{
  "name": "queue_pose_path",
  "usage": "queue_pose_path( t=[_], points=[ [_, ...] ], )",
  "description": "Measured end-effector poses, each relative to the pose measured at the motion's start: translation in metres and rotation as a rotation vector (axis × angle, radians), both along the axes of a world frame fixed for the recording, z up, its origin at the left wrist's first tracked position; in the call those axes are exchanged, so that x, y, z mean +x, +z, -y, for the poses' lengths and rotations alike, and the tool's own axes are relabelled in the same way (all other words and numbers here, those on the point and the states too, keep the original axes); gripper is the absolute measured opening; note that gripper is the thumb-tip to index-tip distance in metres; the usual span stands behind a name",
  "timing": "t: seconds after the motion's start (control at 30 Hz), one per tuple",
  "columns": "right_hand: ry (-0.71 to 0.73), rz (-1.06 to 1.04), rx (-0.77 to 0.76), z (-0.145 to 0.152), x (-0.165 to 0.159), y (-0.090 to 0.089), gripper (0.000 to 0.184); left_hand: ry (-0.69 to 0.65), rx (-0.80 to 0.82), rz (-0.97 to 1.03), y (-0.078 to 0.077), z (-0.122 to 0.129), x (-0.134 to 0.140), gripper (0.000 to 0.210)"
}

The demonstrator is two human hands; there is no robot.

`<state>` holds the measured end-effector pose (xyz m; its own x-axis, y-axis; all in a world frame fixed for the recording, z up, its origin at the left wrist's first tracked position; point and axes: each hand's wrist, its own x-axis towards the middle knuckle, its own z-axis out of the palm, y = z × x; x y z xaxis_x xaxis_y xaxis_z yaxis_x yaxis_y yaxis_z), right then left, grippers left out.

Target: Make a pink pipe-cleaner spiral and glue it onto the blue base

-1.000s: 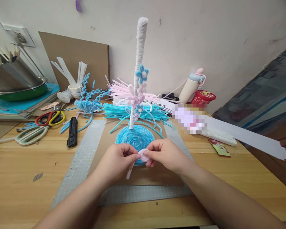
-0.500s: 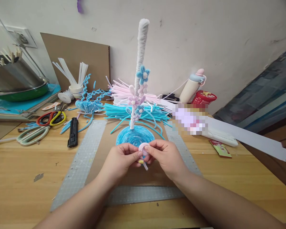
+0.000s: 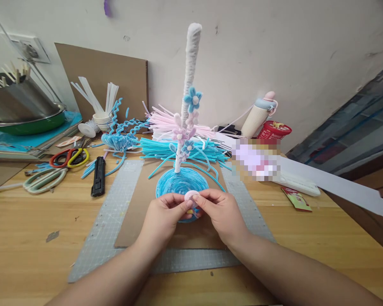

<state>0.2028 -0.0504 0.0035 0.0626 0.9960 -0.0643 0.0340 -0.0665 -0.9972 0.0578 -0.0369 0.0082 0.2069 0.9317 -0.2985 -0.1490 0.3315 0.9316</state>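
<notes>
Between the fingertips of my left hand (image 3: 166, 216) and my right hand (image 3: 223, 214) is a small coiled pink pipe cleaner (image 3: 191, 195). Both hands are closed in a pinch on it, and their fingers hide its lower part. A bit of yellow shows beneath the thumbs; I cannot make out what it is. Just behind my hands lies a round blue coiled base (image 3: 169, 182). From it rises a white wrapped post (image 3: 192, 63), slightly tilted, with a blue flower (image 3: 193, 99) and a pink flower (image 3: 179, 135) on it.
Under my hands is brown cardboard (image 3: 137, 225) on a grey cutting mat (image 3: 92, 250). Blue pipe cleaners (image 3: 159, 148) and pink ones (image 3: 162, 121) lie behind. Scissors (image 3: 44, 180) and a black utility knife (image 3: 98, 176) are left; a bottle (image 3: 257, 117) stands back right.
The pink coil has tipped to a flatter angle between my fingers. Its tail, which hung below my hands, is now mostly hidden.
</notes>
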Motion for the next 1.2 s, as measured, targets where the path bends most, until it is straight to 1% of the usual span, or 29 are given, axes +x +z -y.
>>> queue_pose_path(
  t=[0.13, 0.27, 0.4, 0.47, 0.57, 0.6, 0.63, 0.67, 0.7, 0.73, 0.77, 0.8, 0.87, 0.93, 1.0, 1.07, 1.2],
  points=[
    [0.041, 0.025, 0.04, -0.001, 0.003, 0.005, 0.023, 0.018, 0.027, 0.003, 0.001, -0.001, 0.0, 0.024],
    [0.072, 0.064, 0.1, -0.003, 0.005, 0.009, 0.022, -0.005, 0.043, 0.021, 0.003, 0.0, -0.001, 0.023],
    [0.111, 0.087, 0.068, -0.001, 0.003, 0.012, 0.025, -0.002, 0.064, -0.012, 0.004, 0.001, -0.002, 0.022],
    [0.188, 0.169, 0.052, -0.002, 0.006, 0.016, 0.026, -0.001, 0.076, -0.024, 0.004, 0.002, -0.002, 0.022],
    [0.336, 0.425, 0.11, -0.014, 0.025, 0.03, 0.028, 0.0, 0.076, -0.032, 0.004, 0.002, -0.002, 0.019],
    [0.312, 0.489, 0.14, -0.023, 0.036, 0.035, 0.033, -0.002, 0.073, -0.032, 0.004, 0.002, -0.002, 0.018],
    [0.252, 0.562, 0.144, -0.035, 0.05, 0.04, 0.037, -0.004, 0.071, -0.03, 0.004, 0.002, -0.002, 0.018],
    [0.179, 0.683, 0.165, -0.049, 0.067, 0.044, 0.041, -0.008, 0.067, -0.026, 0.004, 0.002, -0.002, 0.018],
    [0.053, 0.846, 0.207, -0.065, 0.085, 0.047, 0.043, -0.011, 0.064, -0.02, 0.004, 0.002, -0.001, 0.019],
    [-0.055, 1.044, 0.265, -0.082, 0.104, 0.049, 0.041, -0.017, 0.06, -0.013, 0.004, 0.002, -0.001, 0.019],
    [-0.143, 1.267, 0.345, -0.098, 0.123, 0.048, 0.037, -0.024, 0.056, -0.007, 0.004, 0.002, -0.001, 0.019],
    [-0.16, 1.468, 0.405, -0.113, 0.142, 0.046, 0.036, -0.03, 0.051, -0.001, 0.004, 0.002, -0.001, 0.02],
    [-0.127, 1.58, 0.401, -0.137, 0.173, 0.038, 0.035, -0.043, 0.041, 0.006, 0.004, 0.002, -0.001, 0.02],
    [-0.01, 1.809, 0.37, -0.151, 0.195, 0.027, 0.039, -0.052, 0.032, 0.008, 0.004, 0.002, -0.001, 0.02],
    [0.063, 1.882, 0.335, -0.157, 0.206, 0.016, 0.041, -0.059, 0.025, 0.011, 0.004, 0.002, -0.001, 0.02],
    [0.084, 1.891, 0.316, -0.159, 0.211, 0.008, 0.043, -0.067, 0.021, 0.015, 0.003, 0.002, 0.0, 0.02],
    [0.092, 1.884, 0.294, -0.159, 0.213, 0.002, 0.044, -0.073, 0.014, 0.01, 0.001, 0.001, 0.0, 0.02]
  ],
)
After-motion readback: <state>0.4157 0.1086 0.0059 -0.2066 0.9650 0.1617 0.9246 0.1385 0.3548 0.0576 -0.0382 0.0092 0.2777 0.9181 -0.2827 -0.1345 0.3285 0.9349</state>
